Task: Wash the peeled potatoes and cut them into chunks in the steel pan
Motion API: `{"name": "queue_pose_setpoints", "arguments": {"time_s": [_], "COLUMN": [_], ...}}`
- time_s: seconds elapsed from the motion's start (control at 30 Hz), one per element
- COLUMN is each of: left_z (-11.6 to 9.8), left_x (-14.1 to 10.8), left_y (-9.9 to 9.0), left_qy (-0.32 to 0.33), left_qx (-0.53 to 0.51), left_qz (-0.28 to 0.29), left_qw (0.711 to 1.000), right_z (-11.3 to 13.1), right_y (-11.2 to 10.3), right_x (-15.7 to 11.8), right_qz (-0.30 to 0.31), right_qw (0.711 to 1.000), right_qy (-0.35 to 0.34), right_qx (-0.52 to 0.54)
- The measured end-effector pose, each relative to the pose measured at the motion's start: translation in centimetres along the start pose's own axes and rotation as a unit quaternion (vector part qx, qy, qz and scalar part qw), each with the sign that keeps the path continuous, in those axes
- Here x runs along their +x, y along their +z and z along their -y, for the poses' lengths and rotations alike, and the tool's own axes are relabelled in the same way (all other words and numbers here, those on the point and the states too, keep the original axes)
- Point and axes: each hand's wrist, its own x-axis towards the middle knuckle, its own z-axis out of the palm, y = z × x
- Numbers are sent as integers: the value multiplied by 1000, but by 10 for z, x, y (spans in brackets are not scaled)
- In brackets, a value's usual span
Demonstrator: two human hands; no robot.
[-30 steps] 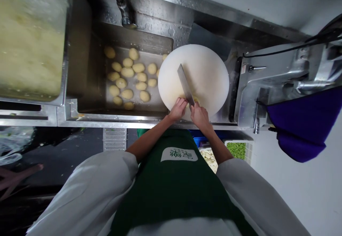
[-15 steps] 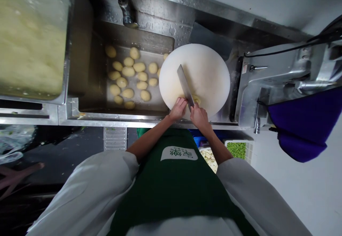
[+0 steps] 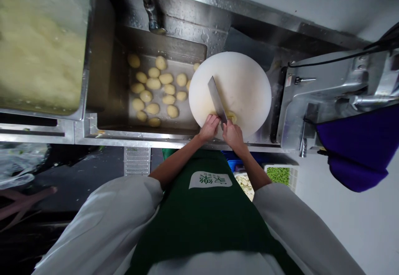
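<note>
My right hand [image 3: 232,136] is closed around the handle of a cleaver [image 3: 217,97], whose blade slants away over the round white cutting board [image 3: 252,82]. Close against the blade's left side, my left hand [image 3: 209,128] has its fingers curled down on a peeled potato, mostly hidden beneath them. Pale yellow potato slices [image 3: 231,116] lie on the board just right of the blade, by my right knuckles.
Left of the board, several peeled potatoes [image 3: 153,84] lie in a steel sink [image 3: 109,119] under a tap [image 3: 155,23]. A large tub [image 3: 81,88] of pale pieces stands further left. At right are a metal machine [image 3: 327,75] and a purple cloth [image 3: 358,142].
The whole view has shifted slightly to the right. Slices right of the blade show a little more; both hands keep nearly the same place on the board.
</note>
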Motion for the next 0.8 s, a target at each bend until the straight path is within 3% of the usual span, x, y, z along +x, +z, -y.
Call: {"name": "queue_pose_setpoints", "arguments": {"time_s": [0.17,0.37,0.47,0.57,0.7,0.8], "left_z": [-1,-1,-6,-13,-14,-4], "left_x": [-3,-2,-3,-6,-9,-5], "left_y": [-1,0,-8,-30,-77,-106], "left_qy": [-12,-8,-13,-65,-161,-195], "left_qx": [5,9,6,17,45,64], "left_qz": [-9,-13,-39,-156,-335,-411], "left_qw": [1000,1000,999,985,927,888], "right_z": [-1,6,1,-11,-27,-43], "right_y": [-7,1,-1,-12,-29,-38], "right_x": [-10,1,2,-6,-18,-21], "right_qz": [-12,11,-5,-48,-92,-114], "right_qw": [1000,1000,1000,998,994,992], "right_qy": [0,6,-6,-23,-44,-40], "right_qx": [1,18,23,28,28,35]}}
